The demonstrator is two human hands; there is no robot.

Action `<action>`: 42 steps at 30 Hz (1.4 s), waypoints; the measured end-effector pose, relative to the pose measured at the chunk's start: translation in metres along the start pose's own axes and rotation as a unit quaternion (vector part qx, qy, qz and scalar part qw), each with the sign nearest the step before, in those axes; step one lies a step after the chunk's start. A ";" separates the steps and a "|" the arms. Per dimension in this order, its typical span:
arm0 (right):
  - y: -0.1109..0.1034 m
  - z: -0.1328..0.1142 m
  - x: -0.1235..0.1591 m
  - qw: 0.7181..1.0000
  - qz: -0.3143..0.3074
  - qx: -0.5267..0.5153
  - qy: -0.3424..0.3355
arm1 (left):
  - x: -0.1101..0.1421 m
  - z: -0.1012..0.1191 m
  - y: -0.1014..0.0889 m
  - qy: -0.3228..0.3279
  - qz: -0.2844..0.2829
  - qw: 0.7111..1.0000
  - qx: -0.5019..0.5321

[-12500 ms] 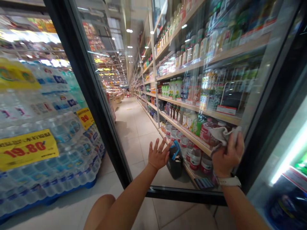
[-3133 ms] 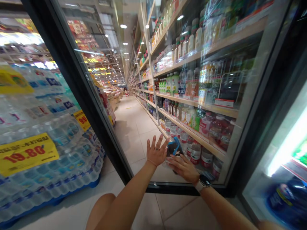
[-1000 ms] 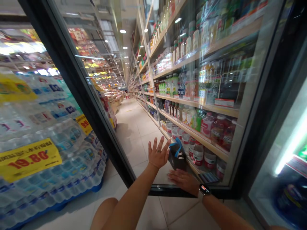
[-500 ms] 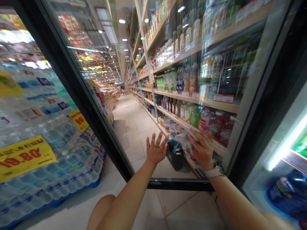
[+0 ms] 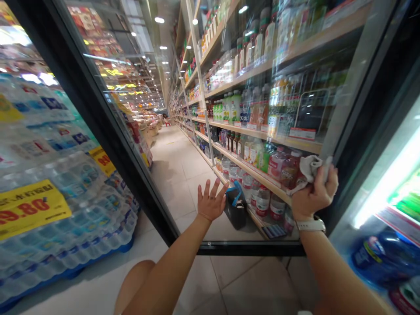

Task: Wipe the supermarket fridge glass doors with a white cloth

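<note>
A black-framed glass door (image 5: 177,192) stands swung out in front of me, with drink shelves seen through its pane. My left hand (image 5: 211,201) lies flat on the glass near the lower middle, fingers spread, holding nothing. On the right, my right hand (image 5: 316,192) grips a crumpled light grey cloth (image 5: 310,168) against the pane, close to the door's right frame. A watch strap (image 5: 311,225) circles the right wrist. Beyond the glass, between the hands, a dark bag with a blue strap (image 5: 236,210) stands on the floor.
Stacked packs of bottled water (image 5: 65,210) with a yellow price sign (image 5: 33,208) rise at the left. Wooden shelves of bottles (image 5: 262,135) run along the right of a tiled aisle (image 5: 173,153). A lit cooler with blue bottles (image 5: 383,258) is at the far right.
Over the last second my right hand has gone from the pane's lower edge up and right to the right frame, with the cloth now plainly showing. My left hand has stayed on the glass.
</note>
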State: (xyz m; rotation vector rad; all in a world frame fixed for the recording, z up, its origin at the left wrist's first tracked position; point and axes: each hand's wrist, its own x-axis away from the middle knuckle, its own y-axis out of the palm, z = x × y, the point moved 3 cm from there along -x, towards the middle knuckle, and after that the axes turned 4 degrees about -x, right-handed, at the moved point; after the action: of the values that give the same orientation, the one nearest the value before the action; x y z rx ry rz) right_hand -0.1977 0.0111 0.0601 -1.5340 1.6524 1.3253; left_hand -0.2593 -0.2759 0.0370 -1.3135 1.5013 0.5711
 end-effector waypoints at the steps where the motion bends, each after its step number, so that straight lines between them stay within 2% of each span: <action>1: 0.001 -0.004 0.003 1.000 -0.008 -0.002 -0.008 | 0.000 0.000 0.000 -0.001 -0.002 1.000 -0.001; 6: 0.007 -0.028 0.026 0.993 -0.084 -0.033 -0.077 | 0.000 0.000 0.000 -0.004 0.000 1.000 0.007; 10: 0.008 -0.046 0.053 0.971 -0.176 -0.085 -0.141 | -0.001 0.000 0.000 0.000 0.003 1.000 0.005; 15: 0.002 -0.058 0.099 0.922 -0.287 -0.151 -0.211 | -0.002 -0.001 0.000 -0.003 0.003 1.000 0.010; 19: -0.006 -0.059 0.144 0.855 -0.392 -0.200 -0.274 | -0.001 -0.001 0.000 -0.003 0.007 1.000 0.015; 22: -0.015 -0.059 0.170 0.810 -0.437 -0.231 -0.315 | -0.001 -0.001 0.000 -0.004 0.010 1.000 0.013; 26: -0.024 -0.059 0.189 0.776 -0.470 -0.241 -0.345 | -0.003 -0.001 -0.002 -0.009 0.013 1.000 0.026; 30: -0.022 -0.061 0.189 0.753 -0.493 -0.237 -0.366 | -0.005 0.000 -0.005 0.002 0.025 0.999 0.026; 33: -0.014 -0.063 0.172 0.761 -0.485 -0.227 -0.366 | -0.003 -0.001 -0.004 -0.001 0.018 0.999 0.033; 37: 0.000 -0.065 0.128 0.800 -0.450 -0.168 -0.359 | 0.004 -0.003 0.003 -0.015 -0.016 0.999 0.049; 39: 0.004 -0.066 0.102 0.833 -0.411 -0.139 -0.344 | 0.007 -0.003 0.006 -0.023 -0.019 0.998 0.055; 42: 0.008 -0.063 0.065 0.894 -0.328 -0.107 -0.285 | 0.009 -0.004 0.008 -0.031 -0.016 0.997 0.064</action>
State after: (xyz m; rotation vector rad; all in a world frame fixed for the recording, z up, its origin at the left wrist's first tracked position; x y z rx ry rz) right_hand -0.2052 -0.0745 0.0309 -1.4341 0.5632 1.3969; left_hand -0.2671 -0.2803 0.0286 -1.2089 1.4392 0.4828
